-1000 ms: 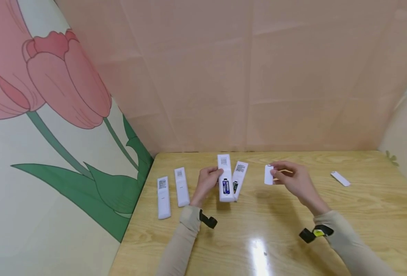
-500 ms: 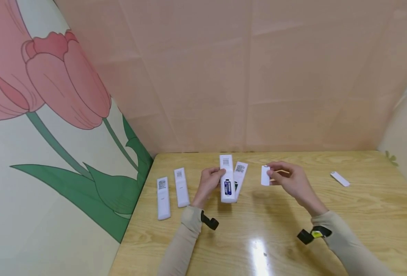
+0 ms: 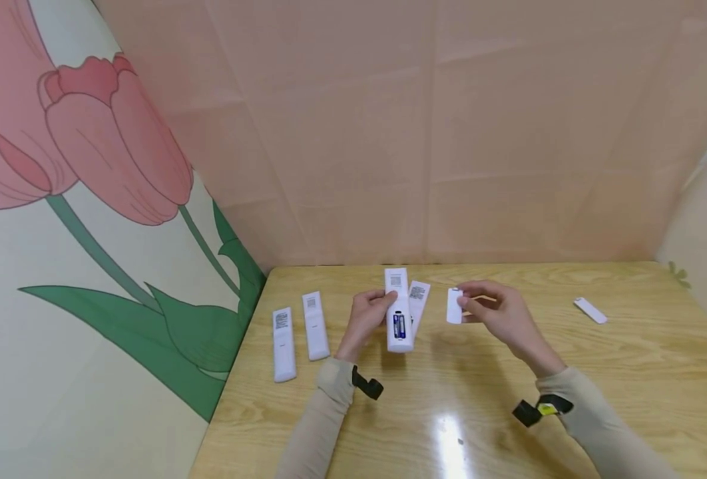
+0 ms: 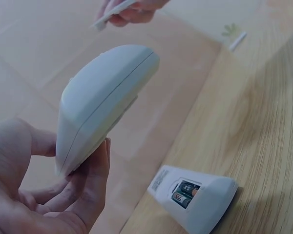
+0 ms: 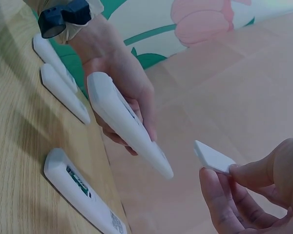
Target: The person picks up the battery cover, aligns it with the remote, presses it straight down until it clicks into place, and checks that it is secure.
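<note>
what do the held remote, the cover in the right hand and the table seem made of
Held remote: probably hard plastic, satin white; smooth rounded shell with a fine seam.
Cover in the right hand: likely thin, stiff plastic too; white, flat, crisp-edged.
Table: wood or wood-print laminate, can't tell which; fairly glossy, with visible grain and bright glare.

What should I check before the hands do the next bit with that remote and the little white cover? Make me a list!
1. Left hand grips the raised remote: ok.
2. Two blue batteries sit in its open compartment: ok.
3. Batteries are the right way round: cannot tell, their marks are too small.
4. Right hand pinches the white cover: ok.
5. Cover is fitted on the raised remote: not ok, they are apart.
6. The open remote on the table has its cover on: not ok, its batteries show.
</note>
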The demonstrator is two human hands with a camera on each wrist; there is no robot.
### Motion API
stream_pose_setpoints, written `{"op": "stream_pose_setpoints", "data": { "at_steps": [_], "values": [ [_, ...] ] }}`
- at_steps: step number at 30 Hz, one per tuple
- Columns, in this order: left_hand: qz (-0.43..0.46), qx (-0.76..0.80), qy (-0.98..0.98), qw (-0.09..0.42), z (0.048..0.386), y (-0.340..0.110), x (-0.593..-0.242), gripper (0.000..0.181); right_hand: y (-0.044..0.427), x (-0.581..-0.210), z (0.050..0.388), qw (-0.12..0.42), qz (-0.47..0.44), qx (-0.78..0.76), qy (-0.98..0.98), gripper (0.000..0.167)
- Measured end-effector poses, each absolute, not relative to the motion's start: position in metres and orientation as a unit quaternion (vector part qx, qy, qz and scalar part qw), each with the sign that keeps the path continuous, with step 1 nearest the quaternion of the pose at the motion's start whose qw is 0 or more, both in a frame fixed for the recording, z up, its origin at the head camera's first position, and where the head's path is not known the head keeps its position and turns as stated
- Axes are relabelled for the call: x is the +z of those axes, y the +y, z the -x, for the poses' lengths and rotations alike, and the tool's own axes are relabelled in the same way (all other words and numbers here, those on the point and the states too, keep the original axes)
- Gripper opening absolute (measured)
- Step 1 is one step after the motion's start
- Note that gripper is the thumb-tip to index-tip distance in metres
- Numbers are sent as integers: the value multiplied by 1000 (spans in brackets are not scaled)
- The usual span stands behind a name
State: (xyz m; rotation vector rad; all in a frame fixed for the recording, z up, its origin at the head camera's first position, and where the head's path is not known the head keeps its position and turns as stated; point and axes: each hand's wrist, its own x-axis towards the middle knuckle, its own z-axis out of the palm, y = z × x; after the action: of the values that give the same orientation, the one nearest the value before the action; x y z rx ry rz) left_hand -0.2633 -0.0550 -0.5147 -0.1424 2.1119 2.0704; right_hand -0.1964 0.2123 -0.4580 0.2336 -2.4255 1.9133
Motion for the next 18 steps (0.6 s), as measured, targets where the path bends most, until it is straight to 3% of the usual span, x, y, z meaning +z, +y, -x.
{"op": "stream_pose_setpoints", "data": {
  "at_steps": [18],
  "values": [
    [25,705,704,81,255,-46,-512,44,194,-454,190,13,-84,624,-777,34]
  ]
}}
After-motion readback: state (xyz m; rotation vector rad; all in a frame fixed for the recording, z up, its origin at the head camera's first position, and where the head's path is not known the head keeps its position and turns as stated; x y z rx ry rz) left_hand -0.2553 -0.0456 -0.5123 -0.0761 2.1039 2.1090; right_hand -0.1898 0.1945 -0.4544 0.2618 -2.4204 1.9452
